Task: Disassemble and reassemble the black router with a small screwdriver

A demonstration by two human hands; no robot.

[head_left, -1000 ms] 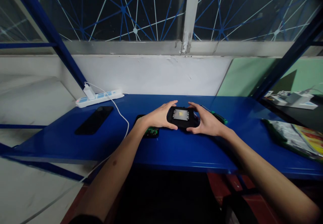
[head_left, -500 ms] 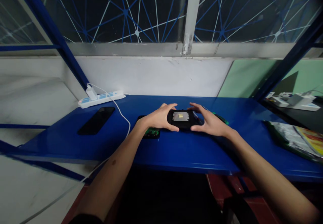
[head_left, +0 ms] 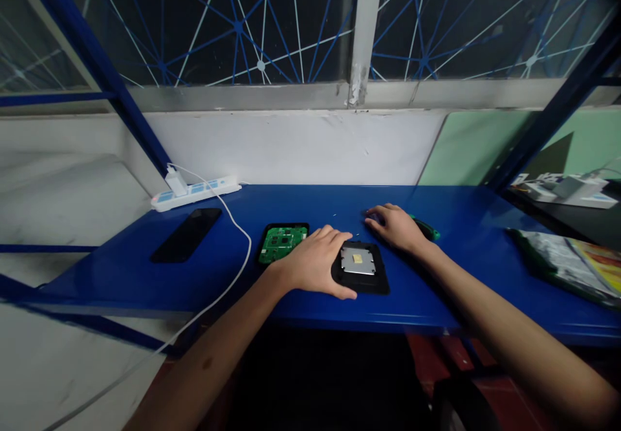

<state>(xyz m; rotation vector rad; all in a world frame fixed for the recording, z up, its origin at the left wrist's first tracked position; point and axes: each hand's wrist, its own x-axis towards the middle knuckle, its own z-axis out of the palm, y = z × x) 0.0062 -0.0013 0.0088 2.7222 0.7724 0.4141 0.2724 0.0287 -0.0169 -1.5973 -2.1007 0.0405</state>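
A black plastic cover (head_left: 381,283) lies on the blue table, with a silver metal plate (head_left: 358,267) in it and a small pale yellow pad on the plate. My left hand (head_left: 317,259) grips the cover's left side, thumb at the near edge and fingers at the far edge. Just left of that hand sits a green circuit board (head_left: 281,242) in a black case, partly covered by the hand. Beyond the cover, my right hand (head_left: 395,225) rests on the table with curled fingers; what they hold, if anything, I cannot make out.
Beside my right hand lies a green-handled object (head_left: 427,228). At the left are a black phone (head_left: 187,235), a white power strip (head_left: 196,191) and a white cable (head_left: 236,276) running over the table edge. A shiny packet (head_left: 567,266) lies at the right.
The black cover has come nearer to me and turned slightly. My right hand has let go of it and moved to the table beyond. More of the circuit board shows.
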